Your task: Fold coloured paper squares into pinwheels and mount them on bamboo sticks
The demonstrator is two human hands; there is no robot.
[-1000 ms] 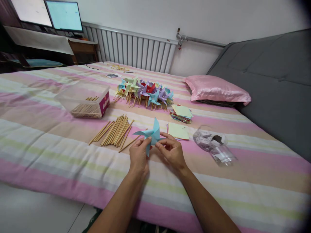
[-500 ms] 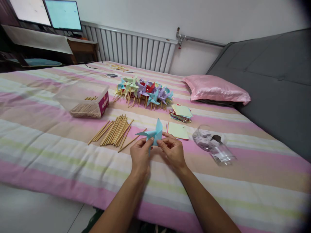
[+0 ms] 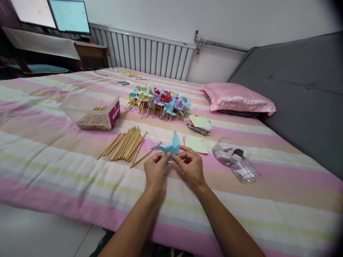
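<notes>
Both my hands hold a light blue paper pinwheel [image 3: 169,146] just above the striped bedspread [image 3: 53,157]. My left hand [image 3: 154,172] pinches its lower left side with closed fingers. My right hand [image 3: 190,166] pinches it from the right, fingers curled. One wooden stick [image 3: 144,156] lies just left of the pinwheel, and beyond it a bundle of sticks [image 3: 127,144]. A yellow-green paper square [image 3: 196,144] lies just behind my right hand.
A pile of finished coloured pinwheels [image 3: 159,100] lies further back. A clear box with sticks [image 3: 92,109] sits at the left, a stack of coloured paper [image 3: 199,124] and a clear plastic bag of small parts [image 3: 234,159] at the right. A pink pillow [image 3: 237,98] lies beyond.
The pinwheel and both hands have shifted slightly right and up, and the fingers have worked a little on the paper. Nothing else has moved.
</notes>
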